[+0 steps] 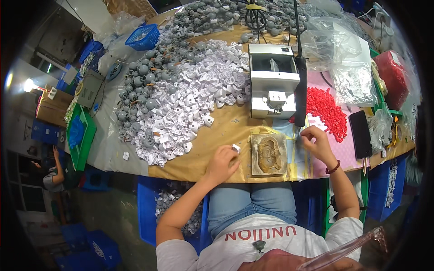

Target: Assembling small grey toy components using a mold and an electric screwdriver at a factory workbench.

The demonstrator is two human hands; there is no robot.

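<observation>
1. Small held piece (236, 148): white.
2. Heaped parts (181, 113): plain white.
3. Ball-shaped parts (143, 70): grey.
4. Little pieces (326, 108): bright red.
5. Sheet (340, 152): pink.
6. Machine (273, 82): white, dark recess.
7. Square mould (270, 156): tan-grey, mottled brown hollow.
8. Counter (221, 128): brown covering, grey leftward.
9. Basket (143, 44): blue.
10. Phone (360, 134): black.
11. Jeans (251, 201): blue.
12. Shirt (257, 221): pale grey, red lettering.
13. Bracelet (333, 168): dark red.

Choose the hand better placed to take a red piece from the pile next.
Probably the right hand: it is nearer the red pile, while the left hand already holds a small white piece.
</observation>
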